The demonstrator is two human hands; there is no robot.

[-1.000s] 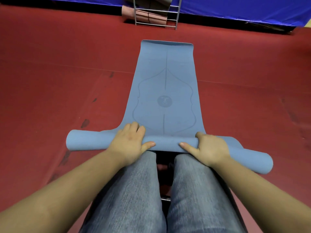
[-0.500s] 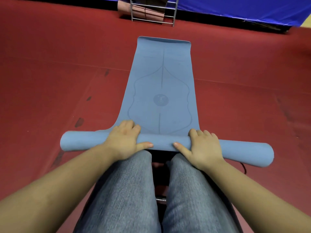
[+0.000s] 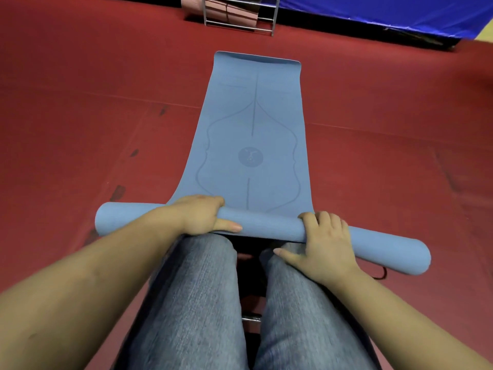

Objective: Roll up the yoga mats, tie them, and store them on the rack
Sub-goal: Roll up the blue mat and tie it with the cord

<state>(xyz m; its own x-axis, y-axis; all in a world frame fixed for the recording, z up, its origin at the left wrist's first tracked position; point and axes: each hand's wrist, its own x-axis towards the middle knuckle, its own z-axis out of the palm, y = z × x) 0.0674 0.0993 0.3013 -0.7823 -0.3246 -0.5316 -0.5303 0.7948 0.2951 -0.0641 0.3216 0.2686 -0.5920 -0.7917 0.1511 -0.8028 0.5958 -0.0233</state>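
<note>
Head view: blue yoga mat (image 3: 256,134) is lying on the red floor (image 3: 80,116), its near end wound into a roll across the person's knees. Left hand (image 3: 198,214) is gripping the roll, fingers curled over the top, thumb underneath. Right hand (image 3: 324,244) is curling its fingers over the roll, thumb spread clear. Metal rack (image 3: 240,16) is standing beyond the mat's far end, a pink mat (image 3: 229,10) lying in it.

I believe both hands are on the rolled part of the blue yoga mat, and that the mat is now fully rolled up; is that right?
Not quite: the head view shows the blue yoga mat only partly rolled, with a long flat stretch on the red floor. The left hand and right hand are indeed on the rolled part.
</note>
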